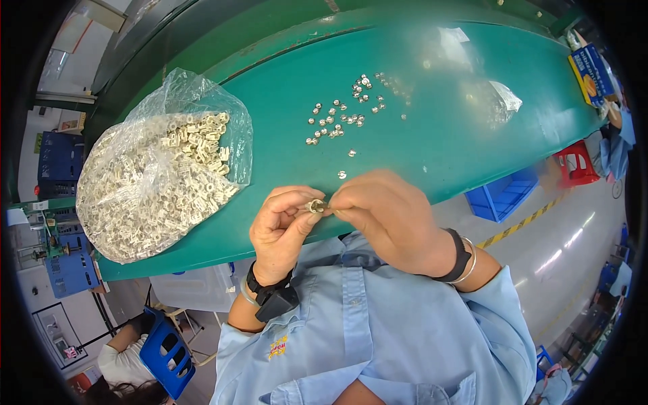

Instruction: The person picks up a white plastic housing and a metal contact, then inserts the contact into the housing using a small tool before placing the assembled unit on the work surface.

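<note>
My left hand [278, 226] is closed in a pinch on a small cream plastic fitting [314, 206], which has a shiny metal part at its end. From the other side, my right hand [385, 214] pinches a thin metal piece [327, 208] that meets the fitting; its exact shape is too small to tell. Just beyond my fingers, small round metal parts [332, 121] lie scattered over the green table [283, 169]. To the left sits a clear plastic bag [162, 196], its open mouth showing a large heap of similar cream fittings.
Crumpled clear plastic [505, 96] lies toward the table's right. A blue and yellow box [592, 75] stands at the far right end. Beside the table on the floor are a blue crate [503, 196] and a red stool [577, 164]. Someone sits by a blue chair [167, 354] at lower left.
</note>
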The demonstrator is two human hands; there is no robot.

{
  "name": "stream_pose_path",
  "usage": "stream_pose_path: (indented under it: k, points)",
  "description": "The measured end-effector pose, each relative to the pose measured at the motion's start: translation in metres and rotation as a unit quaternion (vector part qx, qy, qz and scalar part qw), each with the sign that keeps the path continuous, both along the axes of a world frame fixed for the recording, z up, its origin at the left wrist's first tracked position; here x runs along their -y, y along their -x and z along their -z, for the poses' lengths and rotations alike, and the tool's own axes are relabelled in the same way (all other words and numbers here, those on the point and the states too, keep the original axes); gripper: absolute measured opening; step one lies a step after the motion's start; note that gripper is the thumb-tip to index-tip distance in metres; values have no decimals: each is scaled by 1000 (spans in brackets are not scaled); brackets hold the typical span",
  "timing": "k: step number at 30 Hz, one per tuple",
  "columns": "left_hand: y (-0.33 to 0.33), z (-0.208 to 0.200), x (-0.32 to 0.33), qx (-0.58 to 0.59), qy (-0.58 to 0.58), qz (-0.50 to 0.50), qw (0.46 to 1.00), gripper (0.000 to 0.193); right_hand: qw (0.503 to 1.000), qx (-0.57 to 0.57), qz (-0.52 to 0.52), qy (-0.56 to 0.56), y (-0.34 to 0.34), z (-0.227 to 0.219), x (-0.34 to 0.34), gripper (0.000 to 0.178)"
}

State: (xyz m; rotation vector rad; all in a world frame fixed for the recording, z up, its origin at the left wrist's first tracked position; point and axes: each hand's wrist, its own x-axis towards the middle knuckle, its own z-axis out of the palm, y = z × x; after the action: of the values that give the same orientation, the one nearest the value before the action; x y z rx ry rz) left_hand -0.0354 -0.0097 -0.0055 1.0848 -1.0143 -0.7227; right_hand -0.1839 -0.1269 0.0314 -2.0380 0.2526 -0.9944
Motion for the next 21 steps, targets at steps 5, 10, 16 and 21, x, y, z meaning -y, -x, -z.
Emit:
stream_pose_path:
  k: [5,10,16,21]
  points:
    - [-2,4,-3,13,6,4,1000,24,1000,2,4,22,4,-4,0,17]
    - [-1,3,-2,39,3,4,999,26,1000,6,-2,26,3,-3,0,18]
    - [-2,4,-3,56,-5,-1,998,27,998,23,-3,55,-1,-1,0,19]
    - [-1,1,-4,76,-21,-7,997,27,996,10,-4,88,-2,0,-1,20]
